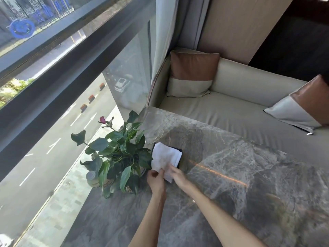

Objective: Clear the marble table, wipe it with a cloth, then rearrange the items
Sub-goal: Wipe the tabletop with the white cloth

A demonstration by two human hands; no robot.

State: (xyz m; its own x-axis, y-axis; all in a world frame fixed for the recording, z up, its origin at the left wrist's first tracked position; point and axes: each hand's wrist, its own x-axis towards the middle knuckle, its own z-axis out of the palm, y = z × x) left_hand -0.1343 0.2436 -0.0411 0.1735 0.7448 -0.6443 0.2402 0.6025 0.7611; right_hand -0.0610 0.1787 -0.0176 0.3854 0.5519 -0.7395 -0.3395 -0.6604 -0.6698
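A white folded cloth (164,157) lies on a dark flat object (179,158) near the far left of the grey marble table (240,166). My left hand (155,179) pinches the cloth's near left edge. My right hand (179,177) grips its near right corner. Just left of the cloth stands a potted plant (117,157) with green leaves and a pink bud, by the window edge of the table. Beyond the cloth rests a clear glass plate (154,129), on the table's far corner.
A beige sofa (231,104) with two brown-and-cream cushions (192,75) runs along the table's far side. A large window (53,86) is at the left, with a curtain (165,41) at its end. A small jar-like thing (91,177) sits among the plant's leaves.
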